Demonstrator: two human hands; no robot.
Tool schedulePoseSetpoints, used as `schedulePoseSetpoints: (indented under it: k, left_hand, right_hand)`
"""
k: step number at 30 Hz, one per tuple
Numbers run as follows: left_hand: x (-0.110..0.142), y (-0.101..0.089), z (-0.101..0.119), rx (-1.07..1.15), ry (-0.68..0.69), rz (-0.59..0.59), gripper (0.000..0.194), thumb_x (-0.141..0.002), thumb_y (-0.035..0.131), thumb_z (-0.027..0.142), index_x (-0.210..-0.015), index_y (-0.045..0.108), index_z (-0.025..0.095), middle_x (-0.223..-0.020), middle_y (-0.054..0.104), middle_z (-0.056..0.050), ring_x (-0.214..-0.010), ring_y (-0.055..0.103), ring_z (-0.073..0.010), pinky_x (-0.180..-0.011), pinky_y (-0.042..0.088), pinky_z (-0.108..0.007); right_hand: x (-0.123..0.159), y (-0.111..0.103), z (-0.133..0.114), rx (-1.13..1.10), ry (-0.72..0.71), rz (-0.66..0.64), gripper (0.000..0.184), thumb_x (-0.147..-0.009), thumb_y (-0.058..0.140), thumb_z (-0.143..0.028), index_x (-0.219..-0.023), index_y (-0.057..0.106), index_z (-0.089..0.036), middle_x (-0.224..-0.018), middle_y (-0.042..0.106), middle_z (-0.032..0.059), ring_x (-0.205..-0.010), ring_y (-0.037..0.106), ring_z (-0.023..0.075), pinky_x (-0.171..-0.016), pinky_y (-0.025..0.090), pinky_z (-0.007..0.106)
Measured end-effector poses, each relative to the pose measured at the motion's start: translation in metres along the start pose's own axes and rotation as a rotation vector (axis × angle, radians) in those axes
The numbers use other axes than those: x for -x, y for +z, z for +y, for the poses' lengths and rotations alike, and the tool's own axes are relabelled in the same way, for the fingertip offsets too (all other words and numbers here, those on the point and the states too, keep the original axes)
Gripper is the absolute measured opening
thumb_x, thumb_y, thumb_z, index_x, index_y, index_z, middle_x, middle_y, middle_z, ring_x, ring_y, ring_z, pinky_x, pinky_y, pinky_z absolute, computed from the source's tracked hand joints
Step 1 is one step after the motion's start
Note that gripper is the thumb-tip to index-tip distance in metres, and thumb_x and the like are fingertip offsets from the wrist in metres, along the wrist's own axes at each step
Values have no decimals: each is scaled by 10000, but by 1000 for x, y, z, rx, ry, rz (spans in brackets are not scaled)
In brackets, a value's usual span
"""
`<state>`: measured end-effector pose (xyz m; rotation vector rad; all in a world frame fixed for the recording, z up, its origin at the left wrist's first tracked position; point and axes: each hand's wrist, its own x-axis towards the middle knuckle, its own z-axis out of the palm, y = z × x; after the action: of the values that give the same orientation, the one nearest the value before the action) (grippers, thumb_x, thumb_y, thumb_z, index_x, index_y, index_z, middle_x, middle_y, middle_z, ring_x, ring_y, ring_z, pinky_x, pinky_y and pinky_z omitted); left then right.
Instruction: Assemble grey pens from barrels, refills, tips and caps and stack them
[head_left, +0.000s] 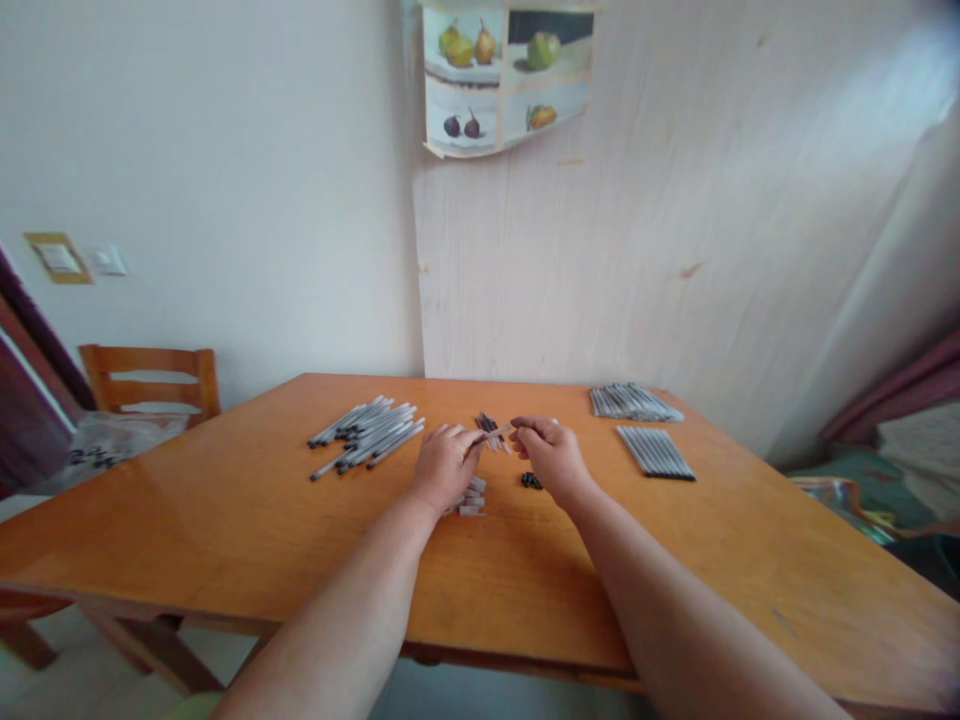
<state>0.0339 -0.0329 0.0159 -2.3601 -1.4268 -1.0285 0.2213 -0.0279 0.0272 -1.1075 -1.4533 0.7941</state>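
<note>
Above the middle of the table, my left hand point(446, 465) is closed in a pinch on one end of a thin, pale, see-through pen part point(498, 433). The fingers of my right hand point(553, 458) pinch together at its other end. Behind the fingers lie several slim pen refills point(486, 422), dark at one end and pale at the other. Small whitish, translucent pieces point(472, 498) are heaped beside my left wrist, which partly hides them. A little cluster of small black pieces point(531, 481) lies just under my right hand.
A loose pile of grey pens point(375, 428) with black ends lies on the left of the wooden table point(322, 550). At the right sit a neat row of pens point(655, 453) and a further bundle of pens point(634, 402). A wooden chair point(150, 362) stands beyond the left edge.
</note>
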Motion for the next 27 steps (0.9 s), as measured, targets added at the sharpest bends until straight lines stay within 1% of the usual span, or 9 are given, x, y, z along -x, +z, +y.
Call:
schedulePoseSetpoints:
  k: [3,6,8,11,13,17,21,24,27]
  left_hand:
    - [0,-1,0,-6,-13,4,238,-936,511,304,-1055,709,247,-931,696,-55,-888,590,-202,-778,401,-325]
    - [0,-1,1,-10,-23,4,235,-926,520,290,-1063,706,247,-928,696,-54,-891,593,-204,-774,409,-327]
    - [-1,-2,0,-6,-27,0,233,-918,526,282,-1063,705,246,-932,698,-54,-891,596,-205,-774,415,-329]
    - [-1,-1,-1,-3,-40,4,232,-909,536,279,-1066,704,246,-935,700,-52,-893,598,-208,-793,423,-337]
    - [-1,0,-1,-9,-46,6,235,-906,538,279,-1071,703,249,-935,700,-53,-901,597,-213,-810,424,-344]
    - [0,0,-1,-27,-46,17,236,-906,536,275,-1071,703,252,-944,701,-52,-909,594,-217,-839,416,-357]
    - [-1,-2,0,-36,-41,11,231,-910,531,286,-1059,704,244,-939,702,-53,-902,591,-220,-848,412,-364]
    - [-1,-2,0,-53,-36,6,228,-908,532,283,-1054,703,246,-954,702,-55,-903,590,-223,-866,404,-373]
    - [-1,-2,-1,-61,-39,14,227,-907,533,279,-1057,701,249,-955,703,-50,-908,587,-225,-870,401,-375]
  right_hand:
    - [0,-8,-8,-26,65,23,305,-753,497,-263,-975,677,-157,-734,692,48,-611,608,145,-547,476,239]
    - [-2,-22,-13,32,115,13,259,-720,517,-225,-918,666,-150,-677,661,34,-562,570,128,-491,422,214]
    - [-4,-33,-12,129,128,-41,203,-699,530,-194,-848,662,-154,-642,642,25,-537,546,121,-478,393,211]
    - [-6,-47,-10,341,103,-157,106,-646,554,-130,-688,643,-169,-591,618,11,-533,534,119,-489,369,214]
    - [-6,-53,-10,466,92,-236,99,-614,569,-96,-614,633,-171,-546,592,-2,-530,528,118,-490,347,214]
    - [-3,-57,-11,554,101,-387,114,-594,593,-76,-591,667,-163,-526,584,-10,-518,512,115,-488,326,221]
    - [-1,-56,-8,653,74,-495,124,-603,607,-73,-601,700,-156,-559,612,6,-542,519,130,-507,333,242]
    - [-1,-55,-5,736,61,-543,123,-638,611,-88,-637,717,-151,-594,633,19,-564,526,139,-515,324,249]
    - [-1,-54,-5,784,67,-563,121,-659,613,-95,-648,716,-156,-610,637,22,-569,527,140,-522,319,249]
